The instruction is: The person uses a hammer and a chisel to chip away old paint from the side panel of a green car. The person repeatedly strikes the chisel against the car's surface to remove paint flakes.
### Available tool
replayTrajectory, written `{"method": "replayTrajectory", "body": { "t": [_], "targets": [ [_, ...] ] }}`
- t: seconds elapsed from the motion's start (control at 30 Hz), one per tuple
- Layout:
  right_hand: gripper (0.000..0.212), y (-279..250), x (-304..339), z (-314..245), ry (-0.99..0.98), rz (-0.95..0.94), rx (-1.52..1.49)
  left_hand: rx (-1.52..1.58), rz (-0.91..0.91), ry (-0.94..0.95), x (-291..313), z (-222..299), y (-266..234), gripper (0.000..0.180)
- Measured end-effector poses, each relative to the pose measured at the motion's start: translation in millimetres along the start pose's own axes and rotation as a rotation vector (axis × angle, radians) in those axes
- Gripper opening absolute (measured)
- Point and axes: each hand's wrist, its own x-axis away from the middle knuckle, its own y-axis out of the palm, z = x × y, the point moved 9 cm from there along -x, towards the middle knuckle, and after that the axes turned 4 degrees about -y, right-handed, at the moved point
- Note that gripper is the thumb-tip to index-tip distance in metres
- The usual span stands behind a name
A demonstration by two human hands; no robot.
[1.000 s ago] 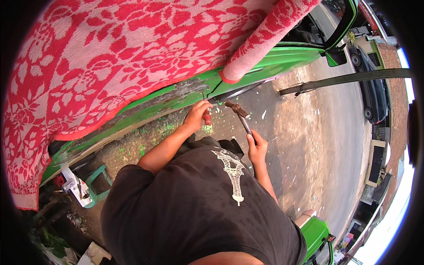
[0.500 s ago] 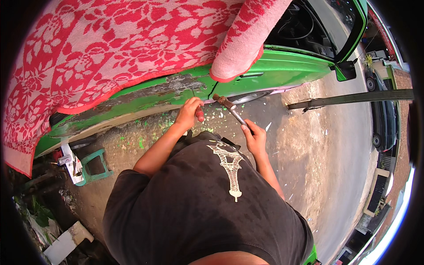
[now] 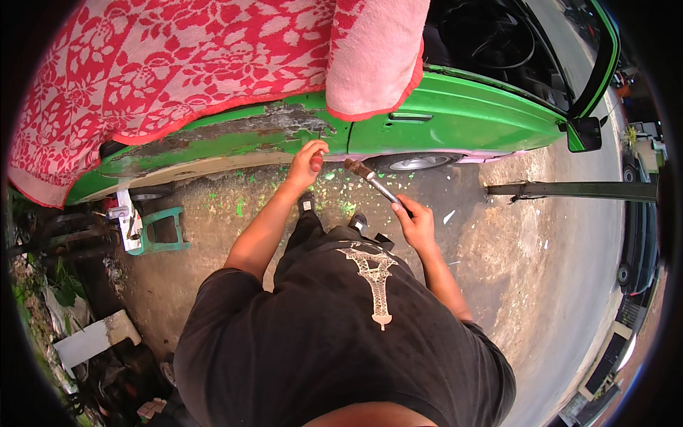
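Since the earliest frame, the steel hammer with a rusty brown head (image 3: 384, 188) has been brought slightly closer to the slim tool with a rounded red handle (image 3: 316, 163); the view has also been shifted, so that dark shoes (image 3: 306, 205) are now shown. The red handle is gripped by the left hand (image 3: 306, 161), its fingers curled closed around it, near the lower edge of the bright green car (image 3: 469, 117). A thin shank is pointed towards the scraped panel (image 3: 256, 127); whether the panel is touched cannot be told. The hammer is held by the right hand (image 3: 416, 222), its fingers wrapped round the end of the shaft. Its head is held apart from the red handle, just below the door seam and left of the dark wheel (image 3: 418, 163). Much of the car is covered by a red and pink flower-patterned cloth (image 3: 213, 64). Green flakes (image 3: 240, 206) are scattered over the brown ground (image 3: 192, 285) along the car's lower edge, and a teal plastic stool (image 3: 160, 242) is seen near its left end.
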Motion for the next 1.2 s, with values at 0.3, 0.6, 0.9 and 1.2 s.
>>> {"method": "replayTrajectory", "body": {
  "t": [0.3, 0.6, 0.9, 1.2],
  "targets": [
    [0.027, 6, 0, 8, 0.121, -0.110, 0.035, 0.019, 0.101, 0.051, 6, -7, -10, 0.026],
    [0.021, 34, -23, -105, -0.379, -0.001, -0.044, 0.196, 0.009, -0.018, -5, -40, -10, 0.022],
    [0.022, 48, -8, -82, -0.234, 0.164, 0.195, 0.067, 0.050, 0.031, -15, -19, -16, 0.029],
    [0.023, 72, -7, -72, -0.135, 0.139, 0.366, -0.083, 0.015, -0.079, -29, -51, -13, 0.033]
  ]
}}
